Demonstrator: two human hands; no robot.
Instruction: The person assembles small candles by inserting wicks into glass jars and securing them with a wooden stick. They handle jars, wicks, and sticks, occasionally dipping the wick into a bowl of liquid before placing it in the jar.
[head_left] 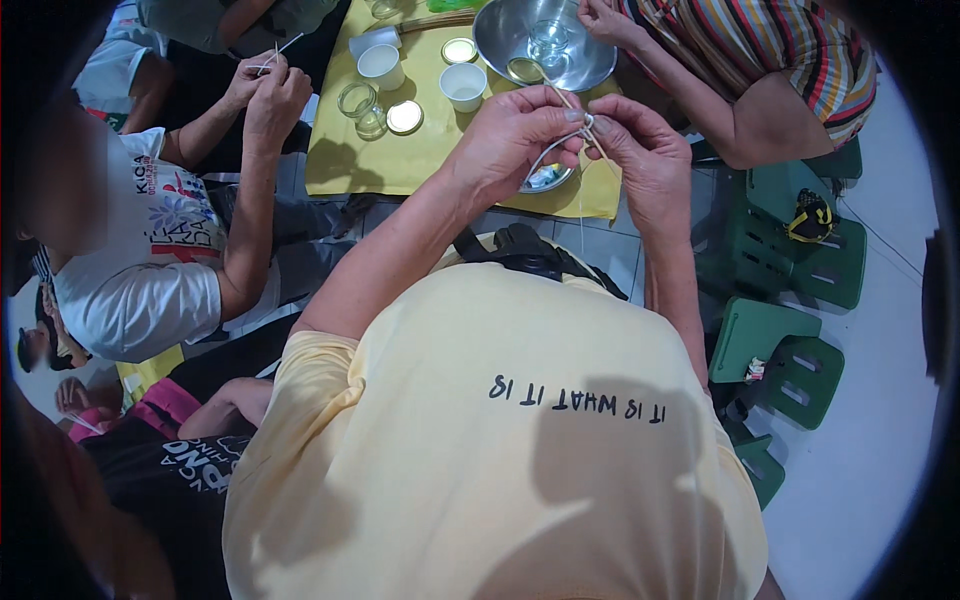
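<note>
Held up over the near edge of the yellow-covered table, a thin wooden stick (605, 158) slants between my two hands. A white cord (546, 154) loops around it, and one thin end hangs down toward my shirt. My left hand (525, 130) is closed, thumb and fingers pinching the stick where the cord crosses it. My right hand (650, 145) is closed too, its thumb and forefinger pressed on the cord loop at the stick. Fingers partly hide the crossing, so I cannot tell whether the cord is knotted.
White cups (381, 66), glass jars (357, 101), round lids (404, 117) and a steel bowl (590, 60) stand on the yellow table cover (345, 165). People sit left and across; the left one (265, 95) holds thin white strands. Green chairs (770, 330) stand right.
</note>
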